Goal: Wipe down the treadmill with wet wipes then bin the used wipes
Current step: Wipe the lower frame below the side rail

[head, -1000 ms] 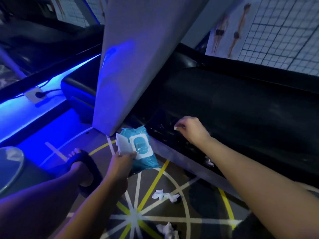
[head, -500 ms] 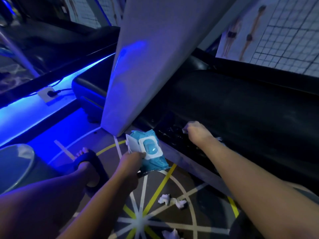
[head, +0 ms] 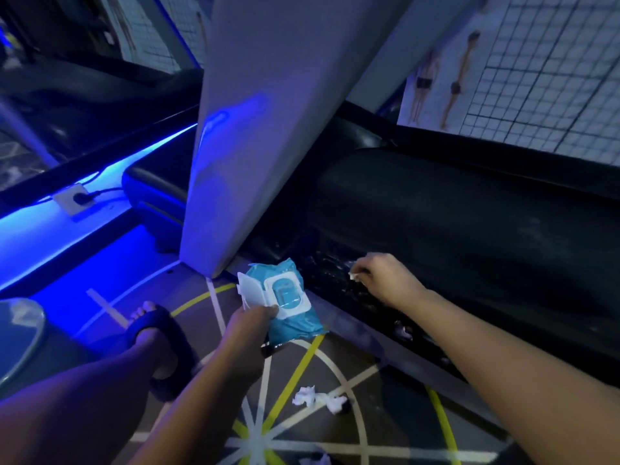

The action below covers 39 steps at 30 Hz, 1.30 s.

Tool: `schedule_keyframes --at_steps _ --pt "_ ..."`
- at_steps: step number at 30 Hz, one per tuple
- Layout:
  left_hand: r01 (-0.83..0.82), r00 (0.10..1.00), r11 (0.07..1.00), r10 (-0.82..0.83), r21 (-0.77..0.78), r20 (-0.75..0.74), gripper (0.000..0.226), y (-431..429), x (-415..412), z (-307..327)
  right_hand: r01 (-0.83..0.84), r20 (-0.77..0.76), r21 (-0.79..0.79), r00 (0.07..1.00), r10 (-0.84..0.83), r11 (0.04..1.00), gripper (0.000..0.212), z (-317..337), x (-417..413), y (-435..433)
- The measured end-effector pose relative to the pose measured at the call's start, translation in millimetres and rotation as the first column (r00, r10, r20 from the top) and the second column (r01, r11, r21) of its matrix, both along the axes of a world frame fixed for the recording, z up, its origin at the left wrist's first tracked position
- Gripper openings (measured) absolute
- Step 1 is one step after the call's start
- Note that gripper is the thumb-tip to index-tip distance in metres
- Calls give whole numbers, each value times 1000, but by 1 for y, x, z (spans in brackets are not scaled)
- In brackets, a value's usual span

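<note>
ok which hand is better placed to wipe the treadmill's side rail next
Right. The right hand pinches a wipe on the treadmill rail; the left hand is occupied gripping the open wipes pack, off the treadmill.

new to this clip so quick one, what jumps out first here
The bright blue wipes pack, lid flipped open, stands out at centre, held by the left hand. To its right, the right hand pinches a small wipe at the dark treadmill. Crumpled used wipes lie on the floor below, and blue strip lighting glows at left.
</note>
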<state>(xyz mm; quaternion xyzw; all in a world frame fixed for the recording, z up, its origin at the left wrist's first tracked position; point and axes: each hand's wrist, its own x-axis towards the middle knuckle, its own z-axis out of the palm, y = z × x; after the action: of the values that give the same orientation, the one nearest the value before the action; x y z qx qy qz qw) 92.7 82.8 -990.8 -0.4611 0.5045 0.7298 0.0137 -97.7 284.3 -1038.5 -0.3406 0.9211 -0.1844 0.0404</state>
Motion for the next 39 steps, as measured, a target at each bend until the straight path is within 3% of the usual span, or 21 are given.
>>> schedule_keyframes --at_steps 5,8,10,12,17,23,31,39 --pt "-52 998 997 55 -51 44 30 -7 1 -9 -163 -10 -53 987 163 985 22 -18 0 -35" --pt "-51 997 997 55 -62 58 36 -10 -2 -15 -145 -20 -88 989 144 985 22 -26 -13 -52" --pt "-40 997 997 44 -66 63 37 -10 -6 -15 -44 46 -113 998 50 993 20 -31 -25 -58" --pt "-33 997 997 37 -66 62 34 -9 -10 -15 55 110 -41 993 -50 998 24 -36 -37 -58" --pt "-29 999 999 30 -44 36 31 1 -20 -14 93 109 92 989 -103 991 29 -28 -46 -21" --pt "-115 993 993 114 -24 -9 28 13 -18 -14 -62 51 -8 997 62 998 19 -6 -21 32" --pt "-180 984 984 180 -3 10 41 10 3 -15 -162 141 -126 974 179 979 18 -1 15 41" --pt "-164 985 986 165 -15 45 45 4 15 -21 -76 63 -92 995 82 993 19 -10 -16 -22"
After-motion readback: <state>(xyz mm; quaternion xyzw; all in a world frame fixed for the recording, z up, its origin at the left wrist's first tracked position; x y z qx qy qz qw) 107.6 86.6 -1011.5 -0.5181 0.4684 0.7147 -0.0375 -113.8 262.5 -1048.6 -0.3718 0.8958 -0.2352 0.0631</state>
